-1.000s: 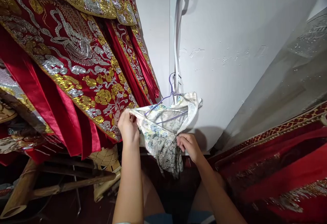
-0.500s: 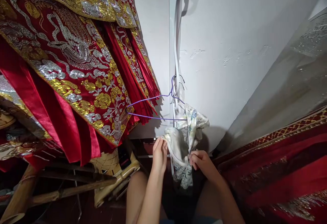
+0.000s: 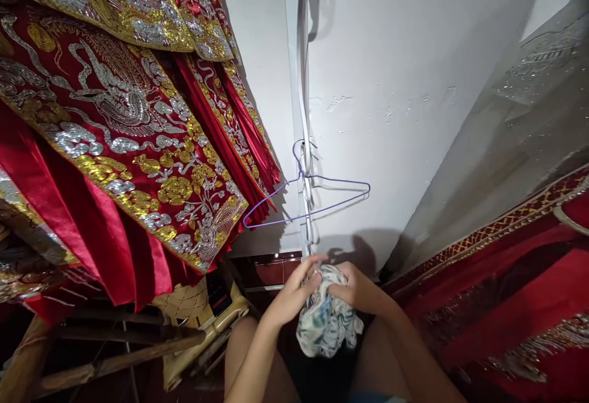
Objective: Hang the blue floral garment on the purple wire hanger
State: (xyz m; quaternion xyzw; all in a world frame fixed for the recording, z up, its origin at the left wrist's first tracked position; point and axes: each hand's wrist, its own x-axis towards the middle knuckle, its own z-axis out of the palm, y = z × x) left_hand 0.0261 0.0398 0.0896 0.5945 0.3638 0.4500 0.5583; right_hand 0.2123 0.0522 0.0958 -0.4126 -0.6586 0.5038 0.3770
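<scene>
Between my two hands is a bunched-up floral garment (image 3: 327, 323), white with blue and green patterning, held low in front of my knees. My left hand (image 3: 297, 289) grips its left side, thumb on the cloth. My right hand (image 3: 352, 289) is closed around its upper right part. Just beyond my hands, a bare purple wire hanger (image 3: 331, 209) hangs by its hook from a white strip on the wall. The garment is crumpled, so its cut cannot be made out.
A red robe (image 3: 138, 121) with gold and silver sequin embroidery hangs at the left. Below it stands a bamboo chair (image 3: 221, 323) with a phone (image 3: 218, 292) on it. Red embroidered cloth (image 3: 506, 280) lies along the right, beside a white wall (image 3: 368, 72).
The garment has come off the hanger's right arm and is now gathered into a bundle, lower down. The hanger hangs bare and has turned. Both hands have moved closer together.
</scene>
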